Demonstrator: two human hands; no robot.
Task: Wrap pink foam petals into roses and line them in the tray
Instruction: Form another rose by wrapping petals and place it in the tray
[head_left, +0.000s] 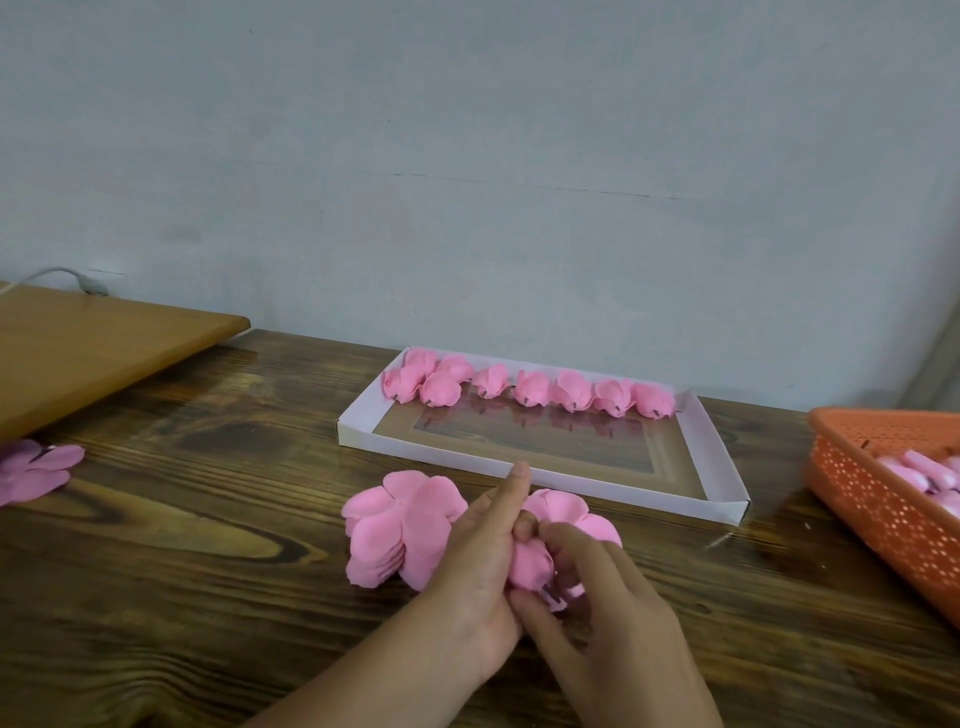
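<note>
Left hand (475, 566) and right hand (597, 587), fingers curled, together around a half-wrapped pink rose (530, 566), left forefinger straight.

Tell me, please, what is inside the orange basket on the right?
Pale pink foam pieces lie inside the orange basket. Its wall and the picture's edge hide the rest.

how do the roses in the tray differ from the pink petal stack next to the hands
The roses are wrapped into closed, rounded buds; the petal stack is flat, open, flower-shaped sheets piled together. The roses lie in a row along the far side of the white tray, while the petal stack lies on the bare wooden table, partly under the left hand. Each rose shows a short dark stem end; the petal stack shows none. Both are the same pink foam.
</note>
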